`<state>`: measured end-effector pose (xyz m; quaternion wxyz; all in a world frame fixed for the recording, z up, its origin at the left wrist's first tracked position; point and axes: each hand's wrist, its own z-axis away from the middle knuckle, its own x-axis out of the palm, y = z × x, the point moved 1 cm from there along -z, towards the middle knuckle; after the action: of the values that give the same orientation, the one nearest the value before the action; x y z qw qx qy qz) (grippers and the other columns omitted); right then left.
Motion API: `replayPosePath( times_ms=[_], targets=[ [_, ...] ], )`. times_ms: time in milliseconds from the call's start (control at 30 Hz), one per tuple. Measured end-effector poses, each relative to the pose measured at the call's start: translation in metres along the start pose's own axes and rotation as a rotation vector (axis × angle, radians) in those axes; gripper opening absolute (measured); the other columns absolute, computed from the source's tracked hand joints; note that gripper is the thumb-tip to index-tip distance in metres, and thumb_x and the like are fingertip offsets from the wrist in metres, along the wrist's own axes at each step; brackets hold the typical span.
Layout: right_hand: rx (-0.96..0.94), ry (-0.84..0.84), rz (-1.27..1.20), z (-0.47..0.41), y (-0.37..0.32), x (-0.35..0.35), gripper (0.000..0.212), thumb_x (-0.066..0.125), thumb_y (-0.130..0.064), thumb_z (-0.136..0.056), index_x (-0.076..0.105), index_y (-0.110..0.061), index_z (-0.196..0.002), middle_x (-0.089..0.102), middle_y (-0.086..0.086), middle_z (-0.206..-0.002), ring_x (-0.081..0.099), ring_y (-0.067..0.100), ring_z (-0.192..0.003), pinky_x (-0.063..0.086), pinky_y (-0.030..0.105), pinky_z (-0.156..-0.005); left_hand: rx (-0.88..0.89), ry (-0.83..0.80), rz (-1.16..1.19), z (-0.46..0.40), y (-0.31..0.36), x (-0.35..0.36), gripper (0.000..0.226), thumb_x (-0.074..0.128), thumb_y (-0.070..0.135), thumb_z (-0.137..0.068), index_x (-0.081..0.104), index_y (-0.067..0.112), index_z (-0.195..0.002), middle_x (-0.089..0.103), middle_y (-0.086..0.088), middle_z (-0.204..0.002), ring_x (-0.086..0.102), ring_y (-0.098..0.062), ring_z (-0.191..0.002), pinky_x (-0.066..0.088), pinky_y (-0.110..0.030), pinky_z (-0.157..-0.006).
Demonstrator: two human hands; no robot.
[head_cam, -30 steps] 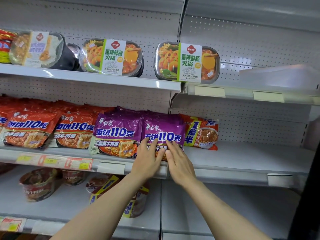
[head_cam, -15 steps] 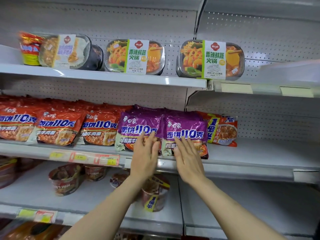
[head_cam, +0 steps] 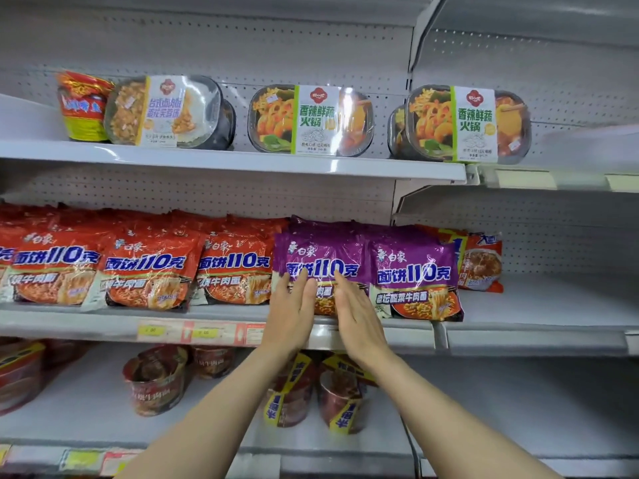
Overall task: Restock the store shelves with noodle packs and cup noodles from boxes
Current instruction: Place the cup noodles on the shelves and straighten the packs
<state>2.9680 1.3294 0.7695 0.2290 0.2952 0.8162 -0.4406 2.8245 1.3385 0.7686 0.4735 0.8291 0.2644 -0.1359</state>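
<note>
Pressing flat against purple noodle pack (head_cam: 320, 267): left hand (head_cam: 288, 314) and right hand (head_cam: 359, 318), fingers straight, clamping nothing. Pack upright on middle shelf (head_cam: 518, 335), directly ahead of fingertips, between both palms; second purple pack (head_cam: 415, 274) just right of right hand.

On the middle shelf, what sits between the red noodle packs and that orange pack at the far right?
Two stacks of purple noodle packs: the left purple stack, touched by both hands, and the right purple stack. The head view shows it.

left hand (head_cam: 292, 314) | right hand (head_cam: 359, 316) | bare forearms (no sleeves, no jewellery)
</note>
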Motion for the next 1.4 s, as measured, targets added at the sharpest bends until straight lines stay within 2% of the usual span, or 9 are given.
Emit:
replayPosePath(
  times_ms=[300, 633, 733, 867, 1000, 1133, 1233, 1333, 1400],
  targets=[
    [0.129, 0.136, 0.128, -0.003, 0.001, 0.017, 0.062, 0.010, -0.055, -0.105, 0.020, -0.031, -0.161, 0.019, -0.009, -0.167, 0.007, 0.012, -0.155, 0.006, 0.034, -0.126, 0.063, -0.179, 0.065, -0.006, 0.000, -0.017, 0.068, 0.015, 0.061, -0.103, 0.027, 0.023, -0.158, 0.018, -0.002, -0.167, 0.011, -0.014, -0.153, 0.009, -0.036, -0.122],
    [0.137, 0.220, 0.137, -0.002, -0.033, 0.048, 0.059, 0.015, -0.052, -0.107, 0.021, -0.028, -0.161, 0.022, -0.005, -0.167, 0.013, 0.014, -0.154, 0.011, 0.038, -0.126, 0.098, -0.162, 0.145, -0.001, -0.018, -0.055, 0.065, 0.016, 0.055, -0.104, 0.028, 0.021, -0.157, 0.026, 0.002, -0.165, 0.018, -0.011, -0.152, 0.011, -0.030, -0.123],
    [0.171, 0.199, 0.110, -0.002, -0.039, 0.060, 0.058, 0.015, -0.054, -0.107, 0.022, -0.030, -0.160, 0.024, -0.006, -0.166, 0.014, 0.016, -0.154, 0.013, 0.039, -0.126, 0.086, -0.273, 0.168, 0.000, -0.024, -0.059, 0.064, 0.017, 0.056, -0.105, 0.028, 0.022, -0.158, 0.027, 0.004, -0.164, 0.022, -0.008, -0.150, 0.011, -0.021, -0.116],
    [0.191, 0.213, 0.109, -0.001, -0.044, 0.056, 0.058, 0.016, -0.053, -0.107, 0.022, -0.031, -0.160, 0.025, -0.006, -0.166, 0.016, 0.015, -0.154, 0.015, 0.040, -0.125, 0.064, -0.360, 0.202, -0.004, -0.021, -0.059, 0.072, 0.014, 0.067, -0.099, 0.025, 0.029, -0.159, 0.024, 0.009, -0.164, 0.020, -0.006, -0.151, 0.009, -0.021, -0.113],
    [0.176, 0.232, 0.038, -0.002, -0.059, 0.051, 0.055, 0.020, -0.050, -0.108, 0.029, -0.028, -0.158, 0.029, -0.007, -0.163, 0.021, 0.013, -0.152, 0.017, 0.038, -0.124, 0.070, -0.255, 0.222, -0.002, -0.024, -0.065, 0.071, 0.012, 0.064, -0.100, 0.024, 0.026, -0.159, 0.024, 0.007, -0.164, 0.020, -0.007, -0.151, 0.010, -0.024, -0.117],
    [0.120, 0.205, -0.053, -0.009, -0.077, 0.059, 0.053, 0.021, -0.048, -0.109, 0.033, -0.026, -0.156, 0.034, -0.008, -0.161, 0.026, 0.013, -0.150, 0.020, 0.037, -0.123, 0.059, -0.108, 0.239, 0.002, -0.036, -0.078, 0.074, 0.012, 0.069, -0.100, 0.039, 0.026, -0.153, 0.038, 0.011, -0.158, 0.031, -0.002, -0.145, 0.020, -0.033, -0.124],
    [0.102, 0.169, -0.112, -0.018, -0.089, 0.069, 0.053, 0.021, -0.047, -0.109, 0.035, -0.025, -0.155, 0.036, -0.007, -0.160, 0.028, 0.012, -0.148, 0.022, 0.036, -0.122, 0.040, -0.033, 0.212, 0.005, -0.042, -0.098, 0.042, 0.017, 0.050, -0.107, 0.052, 0.037, -0.127, 0.047, 0.031, -0.127, 0.037, 0.028, -0.115, 0.028, -0.018, -0.106],
    [0.104, 0.126, -0.191, -0.029, -0.101, 0.078, 0.051, 0.022, -0.047, -0.109, 0.039, -0.026, -0.152, 0.044, -0.005, -0.154, 0.037, 0.015, -0.143, 0.028, 0.036, -0.118, -0.006, 0.029, 0.214, 0.004, -0.048, -0.119, 0.050, 0.018, 0.049, -0.108, 0.042, 0.028, -0.146, 0.036, 0.027, -0.135, 0.032, 0.016, -0.124, 0.021, -0.019, -0.110],
    [0.105, 0.089, -0.233, -0.036, -0.108, 0.083, 0.050, 0.023, -0.046, -0.109, 0.041, -0.025, -0.150, 0.049, -0.005, -0.148, 0.042, 0.015, -0.138, 0.030, 0.032, -0.111, -0.034, 0.073, 0.226, 0.002, -0.052, -0.128, 0.040, 0.020, 0.046, -0.109, 0.053, 0.031, -0.125, 0.050, 0.026, -0.121, 0.043, 0.025, -0.105, 0.034, -0.015, -0.103]
  ],
)
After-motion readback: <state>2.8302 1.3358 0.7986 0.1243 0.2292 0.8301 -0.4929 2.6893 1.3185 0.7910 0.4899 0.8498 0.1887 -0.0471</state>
